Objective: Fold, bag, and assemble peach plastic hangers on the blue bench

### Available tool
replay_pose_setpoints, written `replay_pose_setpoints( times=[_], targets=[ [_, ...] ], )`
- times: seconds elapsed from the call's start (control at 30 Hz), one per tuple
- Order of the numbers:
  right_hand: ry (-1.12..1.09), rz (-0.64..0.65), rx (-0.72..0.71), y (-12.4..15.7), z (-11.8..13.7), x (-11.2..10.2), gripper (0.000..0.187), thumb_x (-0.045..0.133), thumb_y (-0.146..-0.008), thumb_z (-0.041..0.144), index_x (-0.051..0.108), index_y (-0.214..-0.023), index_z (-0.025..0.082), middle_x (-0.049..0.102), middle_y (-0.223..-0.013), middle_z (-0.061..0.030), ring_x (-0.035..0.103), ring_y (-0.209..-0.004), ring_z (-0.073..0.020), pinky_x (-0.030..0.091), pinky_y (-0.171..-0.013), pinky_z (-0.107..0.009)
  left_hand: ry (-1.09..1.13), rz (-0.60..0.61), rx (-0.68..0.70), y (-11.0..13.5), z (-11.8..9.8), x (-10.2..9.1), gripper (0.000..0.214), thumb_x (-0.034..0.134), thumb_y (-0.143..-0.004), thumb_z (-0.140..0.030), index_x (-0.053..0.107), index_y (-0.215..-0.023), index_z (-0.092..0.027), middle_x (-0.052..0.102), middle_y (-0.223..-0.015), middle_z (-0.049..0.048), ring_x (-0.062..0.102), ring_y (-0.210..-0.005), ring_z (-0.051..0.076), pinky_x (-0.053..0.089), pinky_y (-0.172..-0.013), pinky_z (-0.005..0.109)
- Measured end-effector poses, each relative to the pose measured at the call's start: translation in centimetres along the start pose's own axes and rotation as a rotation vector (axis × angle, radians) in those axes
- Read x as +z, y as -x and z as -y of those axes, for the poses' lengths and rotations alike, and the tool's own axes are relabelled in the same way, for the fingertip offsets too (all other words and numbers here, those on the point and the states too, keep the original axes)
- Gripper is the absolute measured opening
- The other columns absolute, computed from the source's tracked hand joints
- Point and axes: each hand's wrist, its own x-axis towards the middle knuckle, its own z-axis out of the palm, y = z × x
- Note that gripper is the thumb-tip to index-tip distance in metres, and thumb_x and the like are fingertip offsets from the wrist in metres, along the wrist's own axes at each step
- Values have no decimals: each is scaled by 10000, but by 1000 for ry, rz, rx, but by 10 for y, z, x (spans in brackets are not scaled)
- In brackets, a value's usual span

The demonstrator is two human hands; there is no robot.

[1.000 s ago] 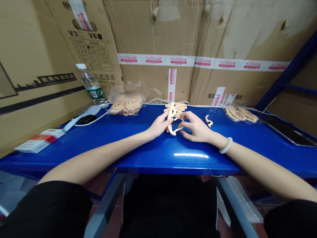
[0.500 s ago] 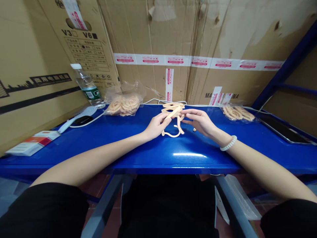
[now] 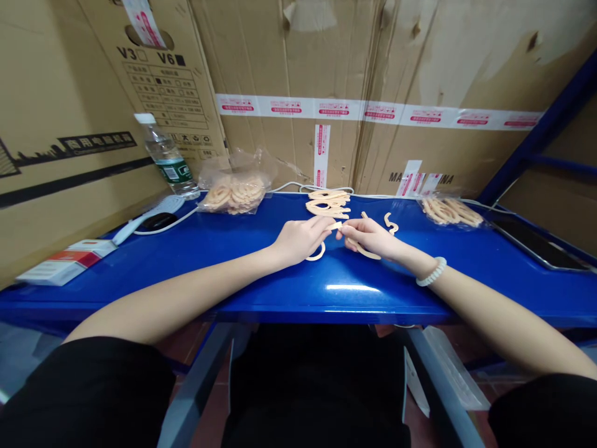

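My left hand (image 3: 302, 240) is closed on one end of a short, pale beige strip (image 3: 334, 226) just above the table. At its other end, the thumb and fingers of my right hand (image 3: 368, 238) pinch together. A curved beige piece (image 3: 318, 253) lies below my left fingers, partly hidden. Another curved strip (image 3: 369, 253) shows under my right hand; I cannot tell whether it is held. Beyond the right hand lies an S-shaped beige piece (image 3: 392, 224). A stack of beige cut-out pieces (image 3: 328, 204) rests behind both hands.
Clear bags of beige pieces lie at the left (image 3: 237, 191) and right (image 3: 451, 210). A water bottle (image 3: 170, 162), a white brush-like object (image 3: 149, 218) and a red-and-white box (image 3: 68, 262) stand or lie left. A dark phone (image 3: 538, 244) is right. Cardboard (image 3: 289, 68) walls the back of the blue table (image 3: 261, 286).
My right hand has closed from spread fingers to a pinch at the strip. The strip has come down and lies flatter. The loose curved pieces now sit farther apart, some near my right hand.
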Motion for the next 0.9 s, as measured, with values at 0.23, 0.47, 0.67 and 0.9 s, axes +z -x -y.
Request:
replay_pose_setpoints(
  times=[0.23,0.47,0.67,0.9],
  targets=[
    [114,36,-12,4,5,5,386,597,-930,535,666,-873,160,569,-495,43,458,-458,-110,360,-520,-255,-267,96,33,-3,1,-1,282,455,-1052,-345,686,-1018,-185,731,-909,128,651,-738,231,345,-644,272],
    [355,-48,-36,7,11,5,417,542,-957,540,676,-837,163,600,-503,24,529,-482,-138,417,-595,-277,-276,101,44,-7,-1,-4,261,506,-1021,-361,638,-877,-187,658,-708,109,605,-655,230,312,-627,276],
    [698,-167,-204,11,10,11,382,497,-1018,444,645,-782,183,592,-547,4,524,-526,-145,423,-668,-292,-216,92,-51,-10,-5,-2,190,547,-997,-293,638,-858,-199,632,-641,77,655,-702,264,380,-693,291],
    [626,-341,-277,13,32,-17,445,471,-1048,488,619,-758,185,619,-608,-10,482,-523,-126,377,-591,-275,-34,84,-193,-11,0,0,336,498,-1035,-402,677,-820,-216,660,-653,37,663,-672,225,413,-679,274]
  ],
)
